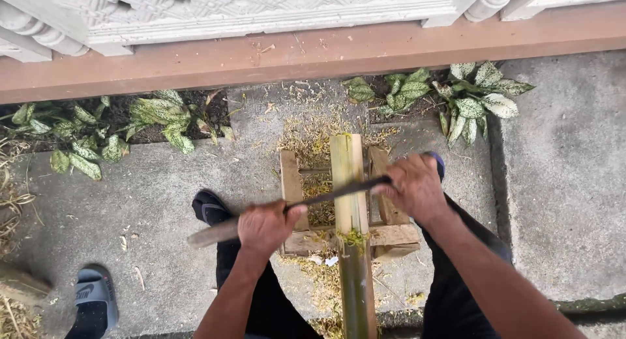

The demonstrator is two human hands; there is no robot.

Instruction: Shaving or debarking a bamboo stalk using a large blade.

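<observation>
Far left, a grey slide sandal (95,298) on the concrete, spotted-leaf plants (98,127) along the soil strip above it. Now my left hand (266,226), fist shut tight round the wooden handle (212,233) of the long knife; my dark shoe (209,207) sits just behind it. The dark blade (339,190) runs crosswise over the bamboo pole (351,208), touching its peeled top face. The pole lies lengthwise on a small wooden frame (391,234), shavings (313,140) scattered around. My right hand (415,185) clamps the blade's far end, so my hands are well apart, one each side of the pole. More spotted leaves (479,97) at right.
</observation>
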